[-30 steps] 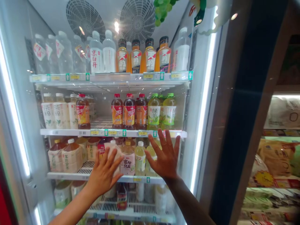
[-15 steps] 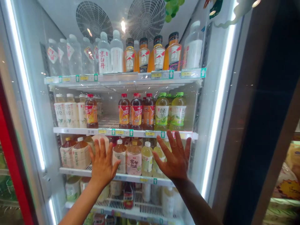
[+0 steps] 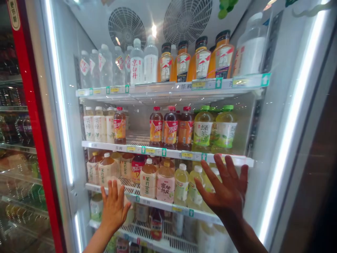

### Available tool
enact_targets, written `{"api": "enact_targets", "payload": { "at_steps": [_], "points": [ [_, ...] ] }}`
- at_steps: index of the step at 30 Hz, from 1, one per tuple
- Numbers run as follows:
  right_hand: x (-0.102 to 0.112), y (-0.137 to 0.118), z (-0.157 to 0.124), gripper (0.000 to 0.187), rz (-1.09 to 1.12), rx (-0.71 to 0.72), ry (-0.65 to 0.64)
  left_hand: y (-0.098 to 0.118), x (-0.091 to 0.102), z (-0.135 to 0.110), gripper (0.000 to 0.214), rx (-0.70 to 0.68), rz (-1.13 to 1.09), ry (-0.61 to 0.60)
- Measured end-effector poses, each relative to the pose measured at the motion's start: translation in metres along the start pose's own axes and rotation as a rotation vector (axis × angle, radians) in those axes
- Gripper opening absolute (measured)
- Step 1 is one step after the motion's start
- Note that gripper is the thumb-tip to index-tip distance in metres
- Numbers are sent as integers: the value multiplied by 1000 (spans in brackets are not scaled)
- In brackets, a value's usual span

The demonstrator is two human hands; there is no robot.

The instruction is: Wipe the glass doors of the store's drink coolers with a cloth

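My left hand [image 3: 112, 208] is raised with fingers spread, in front of the lower shelves of a drinks fridge. It holds nothing. Behind its fingertips stands a pale-labelled tea bottle [image 3: 106, 169]. Further right, my right hand [image 3: 226, 191] is also spread and empty, covering part of the pale yellow bottles [image 3: 195, 191]. Between the hands are a jasmine tea bottle [image 3: 148, 180] and a pink-labelled bottle [image 3: 165, 188]. Above my right hand stand green tea bottles with green caps [image 3: 203, 130]. Whether either palm touches glass, I cannot tell.
Red-capped tea bottles [image 3: 170, 128] stand on the middle shelf [image 3: 105, 144], with clear water bottles [image 3: 137, 65] and orange bottles with black caps [image 3: 201, 61] above. Bright light strips [image 3: 59, 91] run down both sides. A red frame [image 3: 37, 116] borders another drinks cabinet at left.
The view has shifted left and closer, so the shelves appear further right and larger. My left hand is lower against the shelves; my right hand stays spread near the yellow bottles.
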State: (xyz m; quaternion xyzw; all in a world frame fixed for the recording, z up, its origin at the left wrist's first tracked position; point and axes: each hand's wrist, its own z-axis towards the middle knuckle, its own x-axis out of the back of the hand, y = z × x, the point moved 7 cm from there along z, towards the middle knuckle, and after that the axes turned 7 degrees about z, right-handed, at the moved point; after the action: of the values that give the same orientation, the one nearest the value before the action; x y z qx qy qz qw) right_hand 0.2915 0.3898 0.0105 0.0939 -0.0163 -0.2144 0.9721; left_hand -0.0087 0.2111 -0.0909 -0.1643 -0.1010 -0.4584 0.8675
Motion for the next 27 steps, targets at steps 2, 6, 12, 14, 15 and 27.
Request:
{"api": "enact_targets", "payload": {
  "at_steps": [2,6,12,14,15,27],
  "points": [
    [1,1,0,73,-7,-9,-2,-23,2,7,84,71,1,35],
    [0,-3,-2,74,-41,-35,-33,-60,3,9,82,172,-12,64],
    [-18,-43,-25,69,-45,-231,-28,-94,-7,-20,84,110,-6,32],
    [-27,-60,-33,70,-45,-276,-14,-119,-7,-10,83,139,-7,50],
    [-32,-66,-36,71,-43,-297,-7,-131,-6,-8,83,152,-9,59],
    [-48,-71,-52,73,-95,-272,20,-201,-21,-44,93,23,11,22]
  ]
}}
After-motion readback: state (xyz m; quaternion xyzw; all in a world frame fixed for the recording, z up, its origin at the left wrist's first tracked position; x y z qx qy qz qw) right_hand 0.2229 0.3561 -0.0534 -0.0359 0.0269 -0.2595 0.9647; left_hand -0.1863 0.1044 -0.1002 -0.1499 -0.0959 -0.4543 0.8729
